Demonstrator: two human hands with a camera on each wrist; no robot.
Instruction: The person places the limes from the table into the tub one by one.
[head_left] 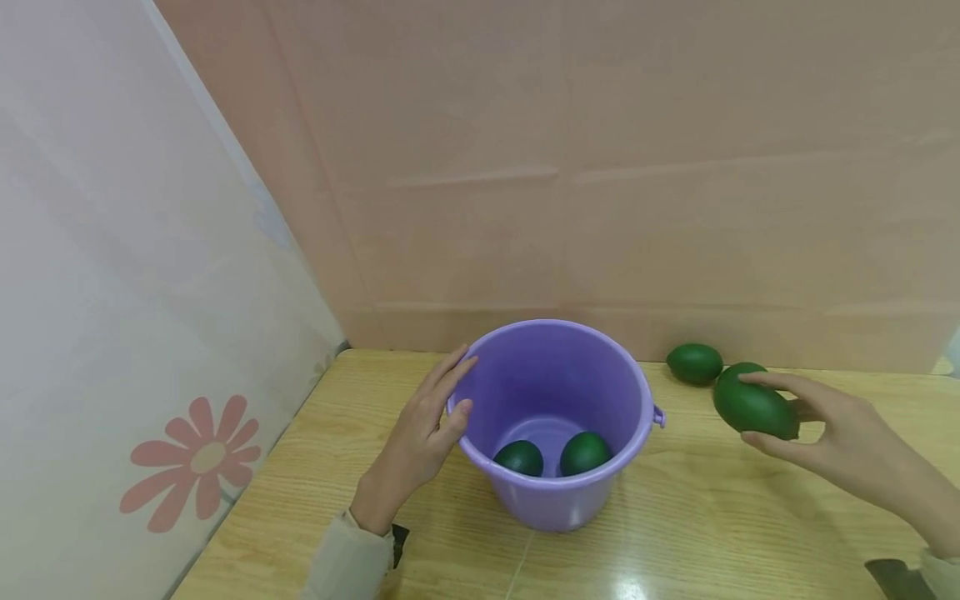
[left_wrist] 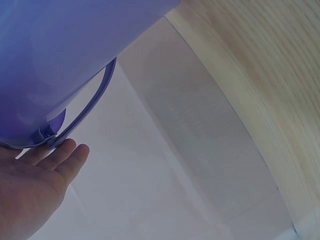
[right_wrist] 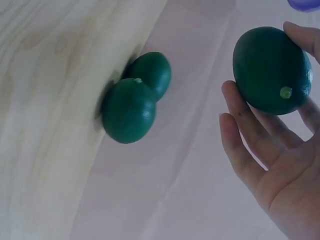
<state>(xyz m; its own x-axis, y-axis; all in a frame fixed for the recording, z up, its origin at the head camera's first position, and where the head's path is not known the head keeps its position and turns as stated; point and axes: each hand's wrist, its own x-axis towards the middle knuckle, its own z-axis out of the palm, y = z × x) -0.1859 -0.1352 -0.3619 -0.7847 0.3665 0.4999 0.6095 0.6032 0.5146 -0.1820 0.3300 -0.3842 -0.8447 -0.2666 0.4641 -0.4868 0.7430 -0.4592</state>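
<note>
A purple bucket (head_left: 551, 500) stands on the table, with one avocado (head_left: 519, 457) and another avocado (head_left: 586, 453) lying inside. My left hand (head_left: 420, 425) touches the left side of its rim with extended fingers, and the left wrist view has the fingertips beside the bucket's handle (left_wrist: 95, 100). My right hand (head_left: 840, 425) holds a smooth dark green avocado (head_left: 753, 408) between thumb and fingers, raised over the table right of the bucket. A pale stem nub shows on this held avocado (right_wrist: 272, 70) in the right wrist view.
Two more avocados rest by the back wall: one avocado (head_left: 695, 364) is in full sight, while the other (right_wrist: 129, 111) is mostly covered by the held one in the head view. A pinkish cloth (head_left: 600, 208) hangs behind the table (head_left: 697, 533). At left is a white flower-print cloth (head_left: 112, 292).
</note>
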